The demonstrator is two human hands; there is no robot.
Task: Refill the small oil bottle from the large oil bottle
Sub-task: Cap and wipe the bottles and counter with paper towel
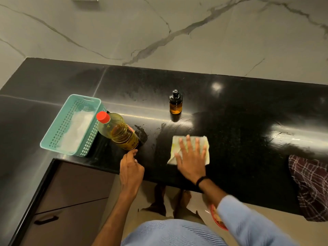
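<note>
Two hands are out over the black, shiny surface [230, 121]. The right hand [192, 157] is flat with its fingers spread wide. It presses down on a pale folded cloth [175, 142] near the front edge and holds nothing else. The left hand [131, 169] has its fingers curled loosely and holds nothing. Its fingertips are right by the bottom of the big bottle [118, 132], but I cannot tell if they touch it.

The big bottle stands up with its red cap on and has yellow oil inside. It is just beside a green basket [60, 125] on its left. Something white lies in the basket.

The small bottle [175, 103] stands by itself farther back, near the middle of the surface. It is brown with a dark top and stands well apart from the big bottle and from both hands.

Wet smears show on the surface between the big bottle and the cloth. A dark checked cloth [310, 185] hangs over the front edge, far to the right.
</note>
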